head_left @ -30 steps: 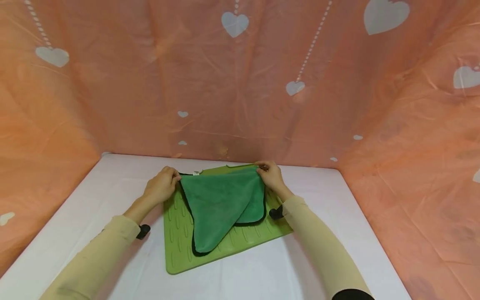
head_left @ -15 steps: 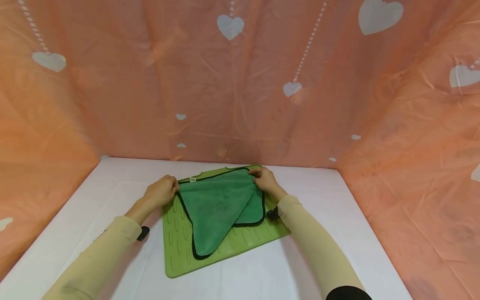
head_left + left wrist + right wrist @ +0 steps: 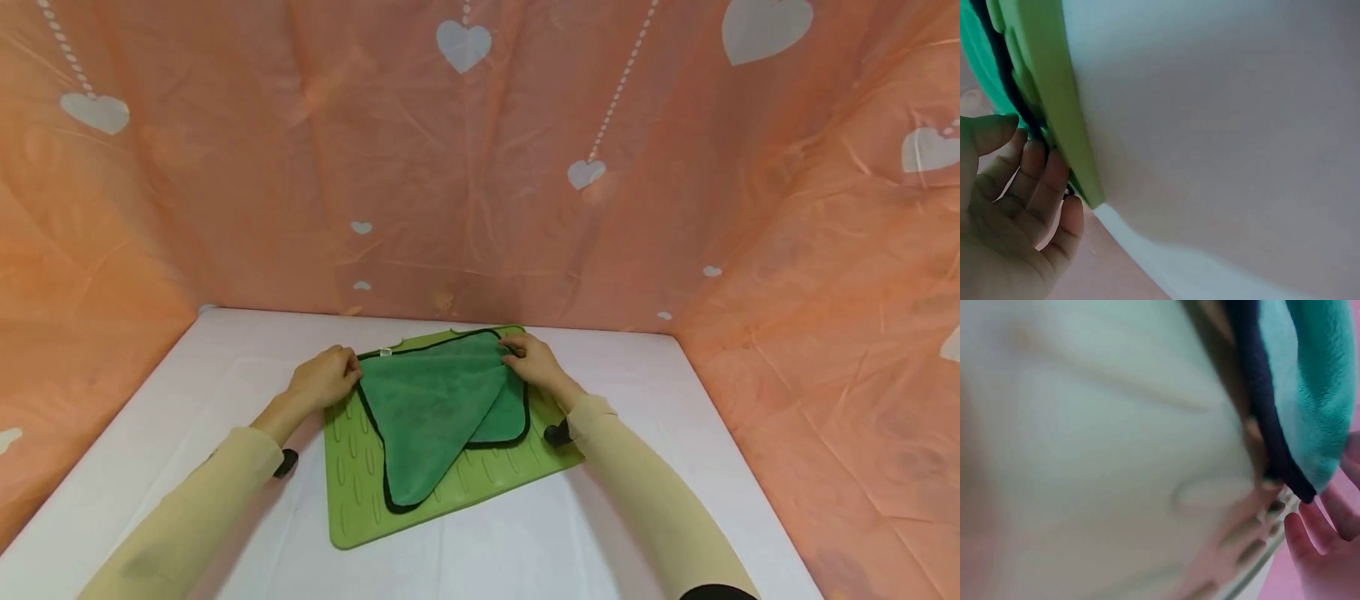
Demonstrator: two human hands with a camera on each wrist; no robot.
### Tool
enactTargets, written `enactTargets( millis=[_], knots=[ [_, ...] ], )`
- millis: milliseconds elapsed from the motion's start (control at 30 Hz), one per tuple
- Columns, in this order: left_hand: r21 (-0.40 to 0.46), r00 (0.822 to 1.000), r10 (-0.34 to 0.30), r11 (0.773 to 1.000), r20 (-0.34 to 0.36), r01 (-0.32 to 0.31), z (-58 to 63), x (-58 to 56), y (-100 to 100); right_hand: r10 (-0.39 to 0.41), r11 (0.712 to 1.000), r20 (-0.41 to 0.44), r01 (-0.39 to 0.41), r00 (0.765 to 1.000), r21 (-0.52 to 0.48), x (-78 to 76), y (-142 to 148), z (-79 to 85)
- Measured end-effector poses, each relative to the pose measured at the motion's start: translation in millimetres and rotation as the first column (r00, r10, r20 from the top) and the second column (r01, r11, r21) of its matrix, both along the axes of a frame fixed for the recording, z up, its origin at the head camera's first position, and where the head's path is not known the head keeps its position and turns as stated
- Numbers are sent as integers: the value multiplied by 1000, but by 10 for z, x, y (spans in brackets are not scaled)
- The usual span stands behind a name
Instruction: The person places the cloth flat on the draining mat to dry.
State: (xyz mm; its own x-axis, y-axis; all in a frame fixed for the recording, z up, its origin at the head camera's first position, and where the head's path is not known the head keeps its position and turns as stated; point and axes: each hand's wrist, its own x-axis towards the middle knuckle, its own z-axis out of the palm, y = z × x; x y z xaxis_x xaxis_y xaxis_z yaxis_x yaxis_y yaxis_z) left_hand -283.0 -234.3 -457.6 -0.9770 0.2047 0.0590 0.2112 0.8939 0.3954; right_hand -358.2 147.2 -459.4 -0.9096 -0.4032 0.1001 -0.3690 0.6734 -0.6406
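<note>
A plush green towel (image 3: pixel 427 425) with black edging lies partly folded on a ribbed green mat (image 3: pixel 356 500). One corner of it points toward the near side, and a white label (image 3: pixel 386 352) shows at its back edge. At the back left corner, my left hand (image 3: pixel 324 381) pinches the towel. My right hand (image 3: pixel 542 365) holds the fold at the back right between thumb and fingers. In the left wrist view, thumb and fingers of the left hand (image 3: pixel 1016 206) meet at the black edge, beside the mat (image 3: pixel 1054 81). The right wrist view shows fingers of the right hand (image 3: pixel 1335 544) under the towel's corner (image 3: pixel 1325 381).
The mat sits slightly turned on a white-covered table (image 3: pixel 262 533). An orange curtain (image 3: pixel 420 167) with white hearts closes off the back and both sides. Black wrist mounts (image 3: pixel 286 463) stick out below the sleeves.
The towel's back strip now lies flatter, with its black edge exposed along the back. My right hand has shifted slightly left and nearer; my left hand has barely moved.
</note>
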Motion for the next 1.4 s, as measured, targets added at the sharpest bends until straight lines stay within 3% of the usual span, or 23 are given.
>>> enactTargets(
  millis=[133, 367, 533, 667, 900, 1100, 1267, 1400],
  knots=[
    [31, 999, -29, 999, -33, 30, 53, 113, 57, 29, 999, -38, -30, 999, -30, 145, 107, 73],
    [65, 986, -114, 990, -119, 123, 33, 396, 210, 47, 996, -100, -54, 994, -73, 429, 256, 61],
    [45, 959, -205, 975, -194, 217, 11, 651, 350, 105, 989, -104, -115, 989, -97, 661, 323, 30],
    [30, 929, -299, 949, -216, 313, -8, 829, 464, 165, 982, -90, -172, 982, -84, 822, 355, 18],
    [123, 881, -458, 874, -120, 471, -3, 1015, 586, 277, 960, -123, -281, 953, -17, 1006, 344, -7],
    [170, 815, -579, 802, -18, 573, -4, 1114, 673, 365, 931, -131, -363, 922, 37, 1076, 294, -17],
    [170, 775, -631, 768, 37, 617, -34, 1157, 705, 400, 915, -120, -386, 909, 119, 1091, 259, -46],
    [171, 766, -642, 760, 46, 627, -54, 1158, 700, 430, 898, -152, -404, 890, 177, 1091, 243, -80]
  ],
)
